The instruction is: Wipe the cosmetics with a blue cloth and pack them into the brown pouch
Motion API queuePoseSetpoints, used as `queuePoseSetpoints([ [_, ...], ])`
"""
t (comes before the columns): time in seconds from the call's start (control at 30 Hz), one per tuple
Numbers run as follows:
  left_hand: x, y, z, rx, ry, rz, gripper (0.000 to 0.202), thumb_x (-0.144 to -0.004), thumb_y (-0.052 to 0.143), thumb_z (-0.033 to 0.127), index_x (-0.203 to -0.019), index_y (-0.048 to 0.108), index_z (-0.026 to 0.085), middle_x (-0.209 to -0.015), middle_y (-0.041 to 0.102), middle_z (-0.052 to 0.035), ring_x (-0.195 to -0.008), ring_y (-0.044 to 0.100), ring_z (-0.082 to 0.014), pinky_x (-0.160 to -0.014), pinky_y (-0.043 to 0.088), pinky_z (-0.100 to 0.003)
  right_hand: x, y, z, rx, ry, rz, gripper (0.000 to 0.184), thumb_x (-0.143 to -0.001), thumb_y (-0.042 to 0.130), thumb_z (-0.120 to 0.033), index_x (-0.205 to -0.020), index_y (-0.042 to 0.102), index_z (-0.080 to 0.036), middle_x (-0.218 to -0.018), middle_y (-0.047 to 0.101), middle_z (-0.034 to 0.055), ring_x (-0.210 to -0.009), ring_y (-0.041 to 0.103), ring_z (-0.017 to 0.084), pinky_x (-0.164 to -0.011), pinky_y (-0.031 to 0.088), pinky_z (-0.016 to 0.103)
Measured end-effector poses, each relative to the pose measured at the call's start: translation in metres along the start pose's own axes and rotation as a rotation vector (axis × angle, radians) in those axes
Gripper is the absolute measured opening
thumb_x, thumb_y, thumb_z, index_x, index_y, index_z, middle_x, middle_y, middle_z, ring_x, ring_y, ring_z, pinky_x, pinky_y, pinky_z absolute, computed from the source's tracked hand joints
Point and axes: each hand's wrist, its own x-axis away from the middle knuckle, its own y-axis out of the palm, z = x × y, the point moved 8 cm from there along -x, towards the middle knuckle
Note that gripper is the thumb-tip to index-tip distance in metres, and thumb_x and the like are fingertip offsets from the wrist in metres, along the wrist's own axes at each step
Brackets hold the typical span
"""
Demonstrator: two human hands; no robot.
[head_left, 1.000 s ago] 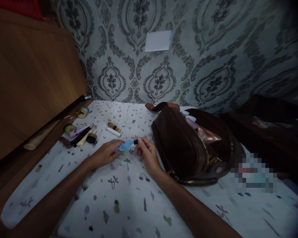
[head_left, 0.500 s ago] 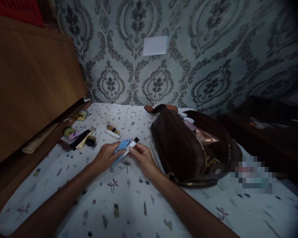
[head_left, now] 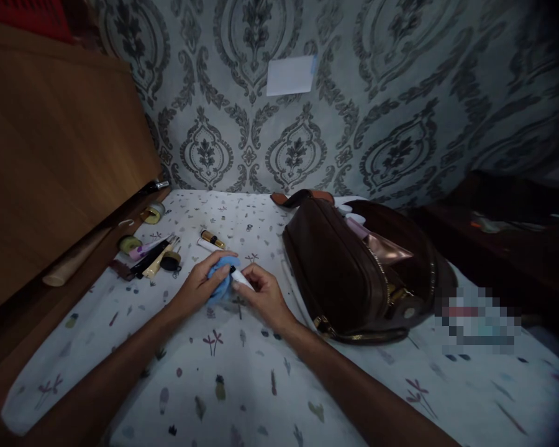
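My left hand (head_left: pixel 204 276) is closed on a crumpled light blue cloth (head_left: pixel 222 290). Between the fingers of my right hand (head_left: pixel 265 295) is a small white tube (head_left: pixel 243 279) with a black end; that end points at the cloth and touches it or lies very close. Just beyond my left hand, a gold-and-black cosmetic tube (head_left: pixel 212 239) and a white tube (head_left: pixel 207 245) lie side by side on the patterned sheet (head_left: pixel 242 379). To the right of my hands a brown leather bag (head_left: pixel 335 267) lies unzipped, with white-capped containers and a shiny pink pouch (head_left: pixel 386 245) inside.
At left, by the wooden cabinet (head_left: pixel 65 143), lie several cosmetics, among them a black round-capped jar (head_left: pixel 170 261) and a beige tube (head_left: pixel 153 266). A blurred-out packet (head_left: pixel 479 320) is right of the bag. A patterned wall with a white card (head_left: pixel 291 76) closes off the back.
The white tube has been turned round, its black end now facing the cloth at left instead of pointing up and right. The cloth is bunched differently in my left hand.
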Motion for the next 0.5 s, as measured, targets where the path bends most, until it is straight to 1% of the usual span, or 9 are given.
queuePoseSetpoints([
  [0.07, 0.0, 0.0, -0.002, 0.009, -0.004, -0.025, 0.035, -0.096, 0.047, 0.048, -0.112, 0.062, 0.021, -0.103, 0.067, -0.0047, -0.093, 0.06, -0.0188, -0.084, 0.048, -0.028, 0.0, 0.001, 0.001, 0.008, 0.016, -0.023, 0.032, -0.072, 0.076, -0.046, -0.074, 0.058, -0.019, -0.065, 0.054, -0.0044, -0.062, 0.048, 0.011, -0.06, 0.038, 0.024],
  [0.17, -0.001, -0.003, -0.007, 0.01, -0.012, -0.002, 0.035, -0.096, 0.046, 0.05, -0.102, 0.062, 0.02, -0.084, 0.063, -0.0015, -0.077, 0.056, -0.0159, -0.071, 0.045, -0.026, 0.0, 0.005, 0.013, -0.036, 0.155, -0.107, 0.042, -0.076, 0.069, -0.06, -0.079, 0.062, -0.018, -0.063, 0.058, -0.0024, -0.056, 0.05, 0.012, -0.053, 0.035, 0.023],
  [0.23, 0.0, -0.005, -0.01, 0.008, -0.03, 0.015, 0.036, -0.096, 0.045, 0.051, -0.102, 0.061, 0.02, -0.075, 0.058, 0.0015, -0.068, 0.051, -0.0139, -0.064, 0.042, -0.024, 0.001, 0.006, 0.02, -0.053, 0.24, -0.163, 0.05, -0.079, 0.062, -0.067, -0.073, 0.062, -0.018, -0.058, 0.059, -0.0013, -0.049, 0.047, 0.011, -0.047, 0.03, 0.023],
  [0.27, 0.0, -0.005, -0.012, 0.008, -0.041, 0.02, 0.035, -0.096, 0.045, 0.051, -0.102, 0.06, 0.02, -0.071, 0.055, 0.0029, -0.065, 0.048, -0.0132, -0.061, 0.04, -0.024, 0.002, 0.007, 0.021, -0.049, 0.258, -0.181, 0.052, -0.079, 0.061, -0.069, -0.069, 0.061, -0.018, -0.056, 0.058, -0.0011, -0.047, 0.045, 0.01, -0.046, 0.029, 0.023],
  [0.3, 0.0, -0.005, -0.013, 0.008, -0.051, 0.024, 0.034, -0.096, 0.046, 0.05, -0.102, 0.06, 0.02, -0.069, 0.052, 0.004, -0.063, 0.047, -0.0128, -0.06, 0.039, -0.024, 0.002, 0.007, 0.022, -0.037, 0.26, -0.19, 0.053, -0.079, 0.06, -0.069, -0.066, 0.06, -0.018, -0.054, 0.057, -0.0013, -0.045, 0.043, 0.01, -0.045, 0.028, 0.023],
  [0.37, -0.001, -0.005, -0.014, 0.001, -0.062, 0.025, 0.032, -0.096, 0.046, 0.049, -0.1, 0.059, 0.02, -0.067, 0.048, 0.0052, -0.061, 0.045, -0.0125, -0.058, 0.037, -0.024, 0.001, 0.005, 0.021, -0.015, 0.234, -0.171, 0.049, -0.08, 0.063, -0.065, -0.067, 0.06, -0.018, -0.054, 0.056, -0.002, -0.046, 0.041, 0.01, -0.047, 0.029, 0.024],
  [0.5, -0.001, -0.007, -0.015, 0.001, -0.066, 0.047, 0.03, -0.095, 0.048, 0.048, -0.092, 0.058, 0.02, -0.066, 0.047, 0.0052, -0.061, 0.045, -0.0128, -0.058, 0.035, -0.024, 0.0, -0.004, 0.008, 0.064, 0.073, -0.023, 0.029, -0.074, 0.074, -0.045, -0.079, 0.065, -0.018, -0.062, 0.054, -0.0041, -0.058, 0.046, 0.012, -0.058, 0.035, 0.024],
])
